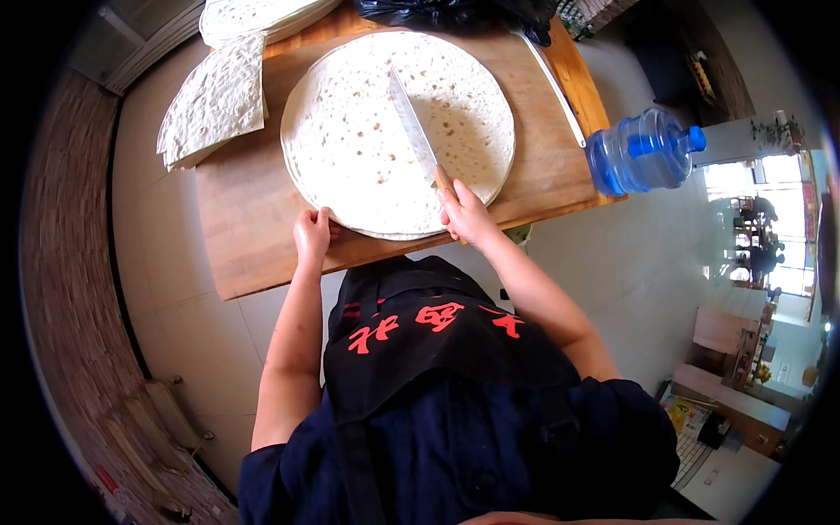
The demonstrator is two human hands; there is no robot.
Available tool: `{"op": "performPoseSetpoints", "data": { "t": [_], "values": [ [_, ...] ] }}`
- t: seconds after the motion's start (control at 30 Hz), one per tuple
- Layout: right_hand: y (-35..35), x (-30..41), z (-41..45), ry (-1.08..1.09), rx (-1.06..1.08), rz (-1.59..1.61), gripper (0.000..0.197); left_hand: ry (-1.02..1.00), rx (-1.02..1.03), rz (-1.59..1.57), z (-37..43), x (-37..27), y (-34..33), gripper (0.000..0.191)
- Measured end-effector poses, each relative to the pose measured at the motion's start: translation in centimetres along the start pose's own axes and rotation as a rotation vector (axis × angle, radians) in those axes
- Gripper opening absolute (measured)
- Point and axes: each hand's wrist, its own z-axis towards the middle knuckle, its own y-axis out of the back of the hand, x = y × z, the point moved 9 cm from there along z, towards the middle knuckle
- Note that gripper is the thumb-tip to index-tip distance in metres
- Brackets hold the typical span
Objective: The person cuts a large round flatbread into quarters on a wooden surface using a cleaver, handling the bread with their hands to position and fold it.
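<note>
A stack of large round flatbreads [354, 131] lies on a wooden board [243, 216]. My right hand [464, 213] is closed around the wooden handle of a long knife [413, 125], whose blade lies over the top flatbread and points away from me. At the near left edge of the stack, my left hand [314, 231] has its fingers at the rim of the breads; whether it pinches them is unclear. Cut flatbread wedges [216, 98] are piled at the board's left edge, partly overhanging it.
More flatbreads [262, 16] lie at the far left, beside a black plastic bag [453, 14]. A thin white strip [554, 88] rests along the right side. A big blue water bottle [640, 152] stands by the table's right edge.
</note>
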Motion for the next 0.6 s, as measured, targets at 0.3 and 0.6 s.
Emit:
{"op": "performPoseSetpoints", "data": {
  "t": [0.3, 0.6],
  "values": [
    [0.4, -2.1, -3.9, 0.026, 0.034, -0.028, 0.030, 0.036, -0.086, 0.081, -0.1, 0.4, 0.5, 0.027],
    [1.3, -4.2, -8.7, 0.100, 0.026, -0.030, 0.042, 0.094, -0.168, 0.054, -1.2, 0.3, 0.8, 0.023]
  ]
}}
